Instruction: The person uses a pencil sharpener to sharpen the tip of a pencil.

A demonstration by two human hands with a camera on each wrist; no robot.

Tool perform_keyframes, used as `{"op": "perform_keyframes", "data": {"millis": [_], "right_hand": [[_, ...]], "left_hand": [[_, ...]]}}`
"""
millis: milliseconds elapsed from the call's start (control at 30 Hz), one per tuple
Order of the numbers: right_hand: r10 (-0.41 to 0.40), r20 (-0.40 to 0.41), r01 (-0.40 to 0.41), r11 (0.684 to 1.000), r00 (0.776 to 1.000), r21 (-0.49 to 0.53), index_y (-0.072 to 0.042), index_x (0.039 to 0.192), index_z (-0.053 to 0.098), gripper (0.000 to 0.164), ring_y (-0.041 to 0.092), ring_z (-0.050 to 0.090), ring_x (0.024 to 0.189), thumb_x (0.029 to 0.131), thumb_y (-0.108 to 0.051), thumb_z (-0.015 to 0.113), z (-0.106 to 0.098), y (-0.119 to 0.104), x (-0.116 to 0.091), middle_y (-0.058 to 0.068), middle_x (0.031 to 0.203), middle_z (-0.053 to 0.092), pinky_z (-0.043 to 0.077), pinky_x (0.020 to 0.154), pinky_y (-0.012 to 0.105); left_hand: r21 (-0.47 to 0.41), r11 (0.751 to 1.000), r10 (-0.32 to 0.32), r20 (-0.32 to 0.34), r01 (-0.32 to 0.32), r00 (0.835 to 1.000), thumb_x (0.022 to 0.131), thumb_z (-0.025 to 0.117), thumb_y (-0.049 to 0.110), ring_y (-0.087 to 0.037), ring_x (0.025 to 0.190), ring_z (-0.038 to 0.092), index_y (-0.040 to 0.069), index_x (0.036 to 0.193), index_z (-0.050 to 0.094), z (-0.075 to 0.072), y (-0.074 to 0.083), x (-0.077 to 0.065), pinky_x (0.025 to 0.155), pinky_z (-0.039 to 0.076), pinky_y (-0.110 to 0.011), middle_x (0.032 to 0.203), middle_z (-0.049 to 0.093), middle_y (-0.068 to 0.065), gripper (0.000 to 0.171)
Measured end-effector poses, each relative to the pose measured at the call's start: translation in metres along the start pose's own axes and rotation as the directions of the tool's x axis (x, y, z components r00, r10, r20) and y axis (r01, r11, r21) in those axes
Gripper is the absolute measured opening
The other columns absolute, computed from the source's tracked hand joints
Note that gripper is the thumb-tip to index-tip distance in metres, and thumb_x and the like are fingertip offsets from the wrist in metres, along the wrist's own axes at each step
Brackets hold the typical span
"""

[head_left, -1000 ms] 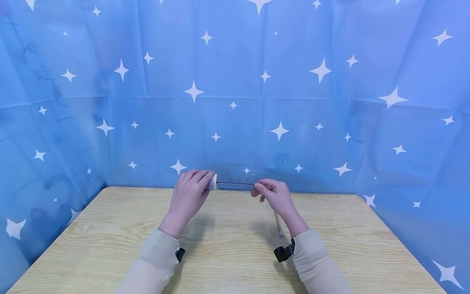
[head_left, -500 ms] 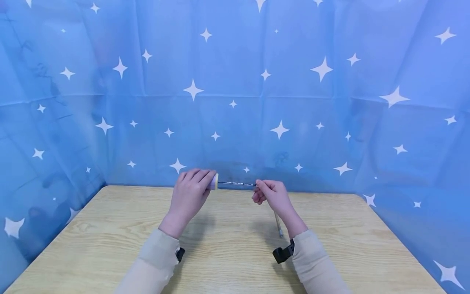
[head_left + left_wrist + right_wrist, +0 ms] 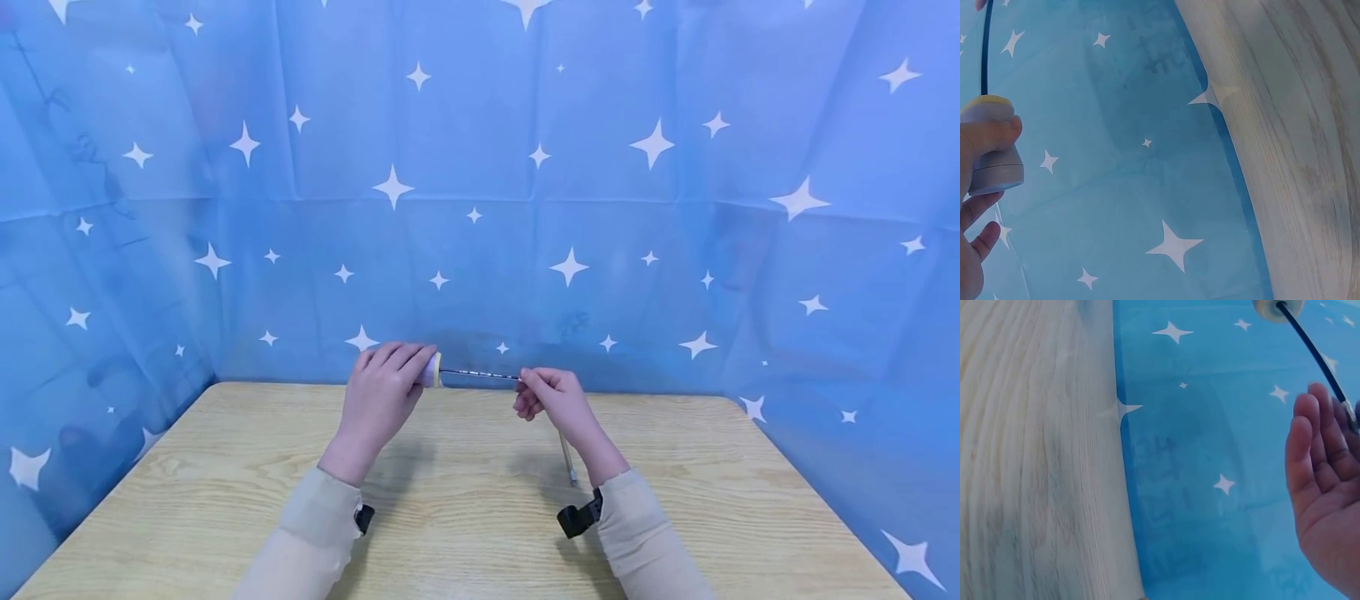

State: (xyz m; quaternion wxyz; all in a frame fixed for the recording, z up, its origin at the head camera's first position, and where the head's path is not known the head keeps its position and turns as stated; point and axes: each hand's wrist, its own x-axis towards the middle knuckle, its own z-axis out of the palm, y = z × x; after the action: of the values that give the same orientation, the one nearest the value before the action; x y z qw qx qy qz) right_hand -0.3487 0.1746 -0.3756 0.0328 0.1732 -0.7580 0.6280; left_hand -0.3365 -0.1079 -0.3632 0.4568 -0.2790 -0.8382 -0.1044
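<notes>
My left hand (image 3: 378, 396) grips a small lavender pencil sharpener (image 3: 997, 165) with a yellow end, held sideways above the table's far edge. A dark pencil (image 3: 480, 374) with pale lettering runs level from that yellow end to my right hand (image 3: 558, 404). The pencil's tip is hidden inside the sharpener. Thumb and forefinger of the right hand pinch the pencil's other end, where a silvery band (image 3: 1350, 414) shows in the right wrist view; the remaining fingers are bent beneath. In the left wrist view, the left thumb lies across the sharpener's waist.
On the wood-grain table (image 3: 480, 517), a thin tan pencil (image 3: 567, 458) with a pale end lies partly behind the right forearm. A blue curtain (image 3: 480, 167) with white stars hangs behind and around the table. Each sleeved wrist wears a black camera mount (image 3: 577, 518).
Lettering has come into sight on the pencil between the hands, so it has turned about its length. The sharpener and left hand have shifted slightly left; both grips stay the same.
</notes>
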Motion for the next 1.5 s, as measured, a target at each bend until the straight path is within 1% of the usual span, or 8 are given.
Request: {"op": "perform_keyframes", "data": {"millis": [267, 433, 600, 733, 967, 1100, 1300, 1500], "right_hand": [[-0.028, -0.063, 0.031, 0.999, 0.998, 0.041, 0.004, 0.102, 0.068, 0.034, 0.022, 0.067, 0.062, 0.098, -0.029, 0.058, -0.007, 0.003, 0.000, 0.015, 0.078, 0.069, 0.057, 0.061, 0.038], [-0.017, -0.063, 0.020, 0.998, 0.998, 0.054, 0.002, 0.115, 0.065, 0.034, 0.023, 0.069, 0.066, 0.099, -0.027, 0.058, -0.008, 0.002, 0.001, 0.015, 0.087, 0.071, 0.058, 0.065, 0.042], [-0.023, -0.043, 0.023, 1.000, 0.999, 0.010, 0.000, 0.125, 0.062, 0.035, 0.027, 0.071, 0.074, 0.097, -0.021, 0.061, -0.006, 0.000, 0.001, 0.020, 0.100, 0.070, 0.057, 0.073, 0.045], [-0.011, -0.029, 0.010, 1.000, 1.000, -0.012, -0.002, 0.125, 0.062, 0.034, 0.026, 0.071, 0.078, 0.095, -0.015, 0.064, -0.005, -0.003, 0.001, 0.023, 0.108, 0.068, 0.056, 0.073, 0.039], [-0.002, -0.035, 0.000, 0.999, 0.999, -0.037, 0.001, 0.124, 0.063, 0.031, 0.025, 0.070, 0.078, 0.094, -0.007, 0.062, -0.003, -0.012, -0.003, 0.021, 0.107, 0.069, 0.053, 0.067, 0.031], [-0.007, -0.049, 0.004, 0.999, 0.999, -0.053, 0.002, 0.123, 0.063, 0.031, 0.024, 0.070, 0.078, 0.095, -0.010, 0.063, -0.003, -0.010, -0.003, 0.024, 0.108, 0.068, 0.052, 0.067, 0.029], [-0.037, -0.072, 0.029, 0.994, 0.997, -0.109, 0.000, 0.117, 0.067, 0.027, 0.024, 0.070, 0.076, 0.095, -0.016, 0.063, -0.003, -0.001, 0.001, 0.015, 0.099, 0.072, 0.052, 0.067, 0.029], [-0.078, -0.107, 0.061, 0.986, 0.991, -0.155, 0.003, 0.112, 0.067, 0.026, 0.019, 0.071, 0.074, 0.097, -0.017, 0.061, 0.002, 0.003, 0.001, 0.011, 0.091, 0.073, 0.053, 0.063, 0.027]], "left_hand": [[0.002, 1.000, -0.029, -0.018, 0.029, 0.999, 0.074, 0.082, 0.007, -0.027, 0.105, 0.060, 0.013, 0.120, 0.070, -0.002, -0.005, -0.001, 0.083, 0.045, -0.044, 0.110, 0.069, -0.004, 0.047], [0.001, 1.000, -0.029, -0.029, 0.029, 0.999, 0.074, 0.081, 0.006, -0.027, 0.103, 0.060, 0.014, 0.119, 0.070, -0.004, -0.007, 0.000, 0.079, 0.045, -0.043, 0.110, 0.070, -0.004, 0.047], [0.001, 1.000, -0.025, -0.015, 0.025, 1.000, 0.075, 0.080, 0.006, -0.026, 0.104, 0.060, 0.014, 0.120, 0.070, -0.004, -0.007, -0.001, 0.081, 0.045, -0.043, 0.110, 0.069, -0.003, 0.047], [0.001, 1.000, -0.026, -0.002, 0.026, 1.000, 0.076, 0.080, 0.007, -0.026, 0.105, 0.060, 0.014, 0.120, 0.070, -0.003, -0.006, -0.001, 0.082, 0.045, -0.044, 0.111, 0.069, -0.003, 0.046], [0.004, 1.000, -0.025, 0.011, 0.025, 1.000, 0.075, 0.080, 0.006, -0.027, 0.105, 0.060, 0.014, 0.121, 0.069, -0.002, -0.005, -0.002, 0.084, 0.045, -0.045, 0.111, 0.069, -0.004, 0.047], [0.007, 1.000, -0.016, 0.014, 0.015, 1.000, 0.075, 0.080, 0.007, -0.026, 0.105, 0.061, 0.014, 0.121, 0.070, -0.001, -0.005, -0.002, 0.085, 0.045, -0.044, 0.111, 0.069, -0.003, 0.048], [0.014, 1.000, 0.003, 0.011, -0.003, 1.000, 0.074, 0.082, 0.009, -0.026, 0.104, 0.061, 0.014, 0.120, 0.070, 0.000, -0.004, -0.002, 0.085, 0.046, -0.044, 0.110, 0.070, -0.003, 0.048], [0.014, 1.000, 0.020, 0.001, -0.020, 1.000, 0.073, 0.082, 0.007, -0.026, 0.103, 0.061, 0.013, 0.120, 0.070, 0.002, -0.001, -0.001, 0.086, 0.046, -0.044, 0.109, 0.070, -0.004, 0.048]]}}
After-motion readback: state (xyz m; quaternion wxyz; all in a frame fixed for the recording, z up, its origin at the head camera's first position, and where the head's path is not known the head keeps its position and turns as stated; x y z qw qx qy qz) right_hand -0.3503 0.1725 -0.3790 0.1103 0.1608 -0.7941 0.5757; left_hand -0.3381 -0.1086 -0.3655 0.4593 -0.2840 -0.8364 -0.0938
